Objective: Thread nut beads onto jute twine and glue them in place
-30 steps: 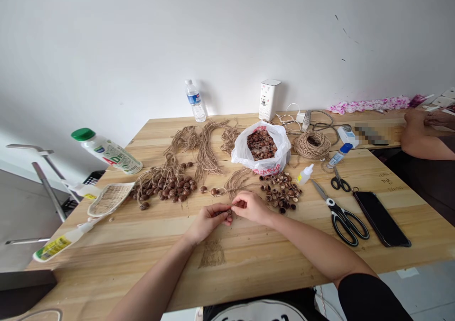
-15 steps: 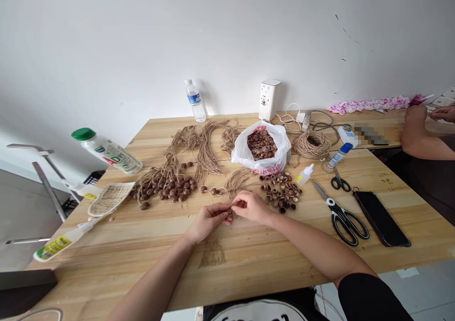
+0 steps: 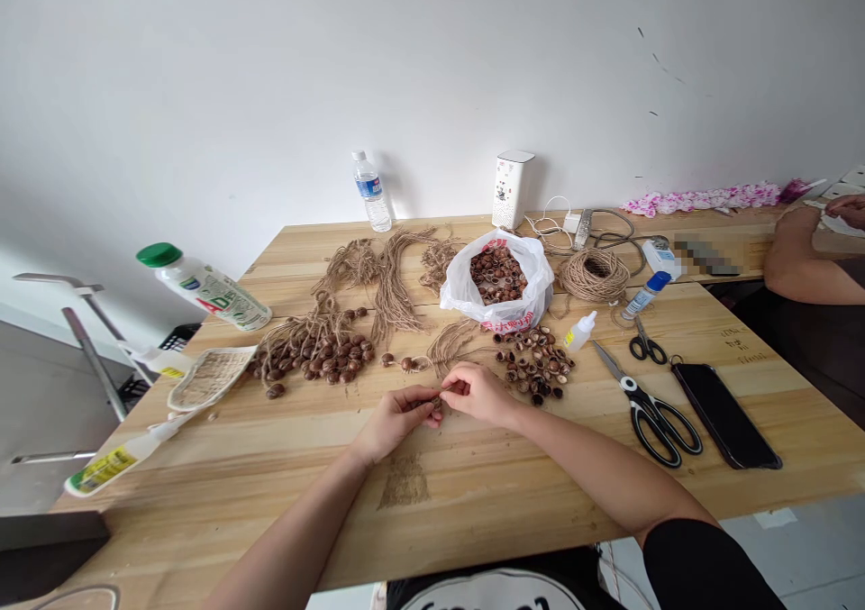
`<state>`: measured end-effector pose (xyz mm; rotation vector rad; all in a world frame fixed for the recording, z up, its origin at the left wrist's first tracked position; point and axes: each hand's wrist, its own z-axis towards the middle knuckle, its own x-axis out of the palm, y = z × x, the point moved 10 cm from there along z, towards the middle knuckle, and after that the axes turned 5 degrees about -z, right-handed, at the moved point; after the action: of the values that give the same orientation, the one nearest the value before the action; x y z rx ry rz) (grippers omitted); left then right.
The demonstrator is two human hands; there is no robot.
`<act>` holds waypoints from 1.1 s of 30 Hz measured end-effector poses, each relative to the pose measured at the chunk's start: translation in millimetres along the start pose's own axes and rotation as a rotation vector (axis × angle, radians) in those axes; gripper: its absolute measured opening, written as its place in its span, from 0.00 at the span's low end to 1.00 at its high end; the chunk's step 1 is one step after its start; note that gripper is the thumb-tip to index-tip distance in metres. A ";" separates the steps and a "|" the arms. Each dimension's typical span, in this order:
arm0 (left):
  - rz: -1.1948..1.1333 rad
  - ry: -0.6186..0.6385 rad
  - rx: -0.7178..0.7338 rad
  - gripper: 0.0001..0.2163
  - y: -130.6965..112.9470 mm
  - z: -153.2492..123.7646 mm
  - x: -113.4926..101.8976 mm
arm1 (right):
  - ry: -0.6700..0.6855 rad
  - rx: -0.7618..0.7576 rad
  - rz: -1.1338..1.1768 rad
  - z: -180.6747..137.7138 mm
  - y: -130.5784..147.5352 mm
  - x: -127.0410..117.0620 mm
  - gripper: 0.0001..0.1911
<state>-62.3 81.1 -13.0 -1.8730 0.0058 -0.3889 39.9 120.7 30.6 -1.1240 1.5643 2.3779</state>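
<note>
I have both hands together at the centre of the near tabletop (image 3: pixel 223 488): the left hand (image 3: pixel 394 423) closes its fingers round a small brown piece (image 3: pixel 436 403), mostly hidden, and the right hand's (image 3: pixel 479 396) fingertips meet it there; I can't tell whether they grip anything. Taking the hands as my dial's centre and the wall as twelve, a twine bunch (image 3: pixel 451 349) lies just beyond them at twelve, loose half shells (image 3: pixel 520 383) near at two, corded nuts (image 3: pixel 338 358) at ten. At three I see large scissors (image 3: pixel 633 394), then a phone (image 3: pixel 726 416). Farther, an open plastic bag (image 3: pixel 465 293) of shells sits at one, a twine coil (image 3: pixel 587 281) beside it towards two. By the wall stand a water bottle (image 3: pixel 371 195) between eleven and twelve and a white box (image 3: pixel 512 191) between twelve and one.
</note>
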 end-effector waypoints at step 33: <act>-0.502 -0.092 0.007 0.14 4.5 -2.5 -2.2 | -0.243 -0.469 -0.336 -32.1 77.2 -19.9 0.11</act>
<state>-64.2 77.8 -17.0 -1.8721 -0.5350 -0.6410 37.5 63.9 95.0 -1.0101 0.6951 2.5769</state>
